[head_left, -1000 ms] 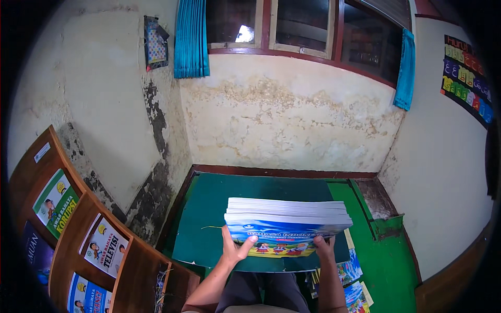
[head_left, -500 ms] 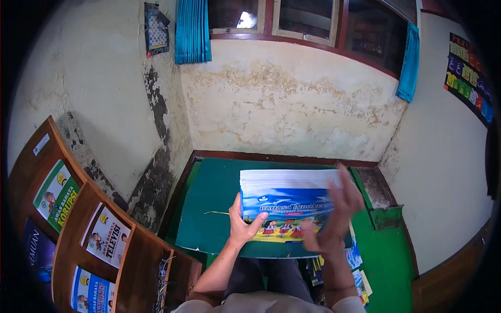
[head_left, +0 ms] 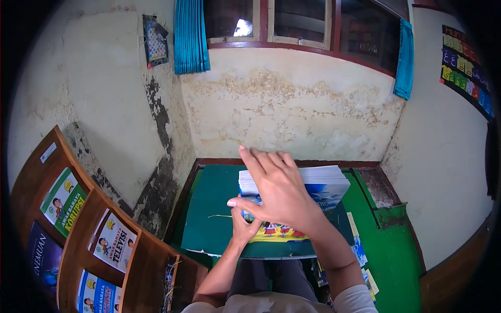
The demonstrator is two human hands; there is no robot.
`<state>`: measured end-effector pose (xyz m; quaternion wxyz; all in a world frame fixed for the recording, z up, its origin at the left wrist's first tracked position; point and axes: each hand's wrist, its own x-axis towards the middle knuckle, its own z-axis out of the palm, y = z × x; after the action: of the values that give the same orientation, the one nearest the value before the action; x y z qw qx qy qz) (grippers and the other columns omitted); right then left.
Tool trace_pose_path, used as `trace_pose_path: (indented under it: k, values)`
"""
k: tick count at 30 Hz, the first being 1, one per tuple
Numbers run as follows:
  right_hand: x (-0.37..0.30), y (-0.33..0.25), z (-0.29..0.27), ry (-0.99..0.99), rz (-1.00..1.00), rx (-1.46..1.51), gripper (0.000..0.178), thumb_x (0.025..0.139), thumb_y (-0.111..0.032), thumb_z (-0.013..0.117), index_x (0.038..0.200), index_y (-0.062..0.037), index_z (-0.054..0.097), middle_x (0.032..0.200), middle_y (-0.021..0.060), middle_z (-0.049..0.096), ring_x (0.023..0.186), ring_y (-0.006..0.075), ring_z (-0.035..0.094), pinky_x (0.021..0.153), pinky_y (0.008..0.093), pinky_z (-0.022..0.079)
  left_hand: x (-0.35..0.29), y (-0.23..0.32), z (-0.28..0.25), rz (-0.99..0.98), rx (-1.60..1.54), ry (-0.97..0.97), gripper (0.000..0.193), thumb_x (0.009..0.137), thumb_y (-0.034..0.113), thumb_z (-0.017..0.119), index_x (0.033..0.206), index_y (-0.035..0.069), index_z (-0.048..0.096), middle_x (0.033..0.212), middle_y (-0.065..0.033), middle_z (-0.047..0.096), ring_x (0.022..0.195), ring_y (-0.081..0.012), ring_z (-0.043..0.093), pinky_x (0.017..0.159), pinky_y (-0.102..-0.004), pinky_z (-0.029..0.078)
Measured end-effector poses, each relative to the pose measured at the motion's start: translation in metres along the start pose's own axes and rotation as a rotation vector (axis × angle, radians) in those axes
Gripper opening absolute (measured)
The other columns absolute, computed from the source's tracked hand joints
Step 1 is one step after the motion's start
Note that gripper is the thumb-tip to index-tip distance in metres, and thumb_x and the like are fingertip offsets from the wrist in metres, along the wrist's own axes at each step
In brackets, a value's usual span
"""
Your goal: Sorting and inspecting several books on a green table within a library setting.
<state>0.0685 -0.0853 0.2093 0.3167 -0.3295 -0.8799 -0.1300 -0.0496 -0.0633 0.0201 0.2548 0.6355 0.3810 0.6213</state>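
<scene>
A thick stack of softcover books (head_left: 329,194) with blue illustrated covers stands in front of me over a dark green tabletop (head_left: 206,224). White page edges show along its far side. My left hand (head_left: 243,229) grips the stack's near left corner, its fingers mostly hidden behind the edge and by the other hand. Across the left half of the stack reaches my right hand (head_left: 279,190), fingers stretched out and thumb apart. It covers much of the top cover; whether it touches the books I cannot tell.
To the left, a wooden rack (head_left: 99,201) holds several booklets, among them a green one (head_left: 63,202) and a white one (head_left: 113,240). More books (head_left: 360,250) lie on the green floor (head_left: 389,250) right of the table. A stained wall (head_left: 292,115) rises behind it.
My right hand has swept left from the stack's right side to over its left part. My left hand keeps its grip at the left edge.
</scene>
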Motion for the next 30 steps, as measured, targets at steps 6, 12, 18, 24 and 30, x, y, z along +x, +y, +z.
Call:
trace_pose_path:
  k: [6, 12, 18, 24, 30]
  values:
    - [-0.013, 0.002, 0.001, 0.059, 0.014, -0.148, 0.074, 0.071, -0.045, 0.059, 0.119, 0.0073, 0.041, 0.115, 0.0219, 0.048, 0.100, 0.0291, 0.047, 0.092, 0.0395, 0.028, 0.004, 0.001, 0.009, 0.146, 0.092, 0.176, 0.047, 0.067, 0.008, 0.062, 0.109, -0.006, 0.044, 0.084, -0.0140, 0.057, 0.071, -0.0225, 0.055, 0.068, -0.0310, 0.045]
    - [-0.089, 0.045, 0.005, 0.726, 0.238, -0.026, 0.067, 0.075, -0.033, 0.054, 0.129, -0.0004, 0.031, 0.123, 0.0183, 0.041, 0.112, 0.0310, 0.039, 0.094, 0.0442, 0.026, 0.012, 0.038, 0.009, 0.023, -0.167, 0.132, 0.041, 0.068, 0.008, 0.061, 0.104, -0.004, 0.047, 0.076, -0.0115, 0.060, 0.062, -0.0187, 0.056, 0.059, -0.0275, 0.046]
    - [-0.182, 0.100, 0.080, 0.513, 0.527, 0.946, 0.063, 0.080, -0.027, 0.050, 0.130, 0.0002, 0.025, 0.118, 0.0161, 0.044, 0.100, 0.0269, 0.046, 0.086, 0.0363, 0.037, 0.010, 0.036, 0.011, 0.023, -0.204, 0.116, 0.041, 0.069, 0.009, 0.061, 0.105, -0.004, 0.046, 0.078, -0.0118, 0.061, 0.060, -0.0168, 0.057, 0.056, -0.0261, 0.046]
    - [-0.194, 0.092, 0.109, 0.431, 0.762, 1.082, 0.053, 0.085, -0.020, 0.045, 0.130, -0.0004, 0.026, 0.116, 0.0161, 0.046, 0.098, 0.0241, 0.048, 0.086, 0.0339, 0.038, 0.009, 0.037, 0.010, -0.013, -0.188, 0.140, 0.042, 0.070, 0.009, 0.061, 0.107, -0.003, 0.045, 0.081, -0.0121, 0.060, 0.063, -0.0170, 0.057, 0.059, -0.0265, 0.047]
    - [-0.192, 0.096, 0.111, 0.465, 0.639, 1.241, 0.046, 0.086, -0.016, 0.045, 0.126, 0.0001, 0.032, 0.113, 0.0173, 0.047, 0.098, 0.0235, 0.048, 0.087, 0.0329, 0.038, 0.010, 0.022, 0.006, 0.066, -0.086, 0.151, 0.043, 0.073, 0.013, 0.059, 0.109, -0.002, 0.043, 0.084, -0.0134, 0.059, 0.063, -0.0190, 0.056, 0.059, -0.0281, 0.046]
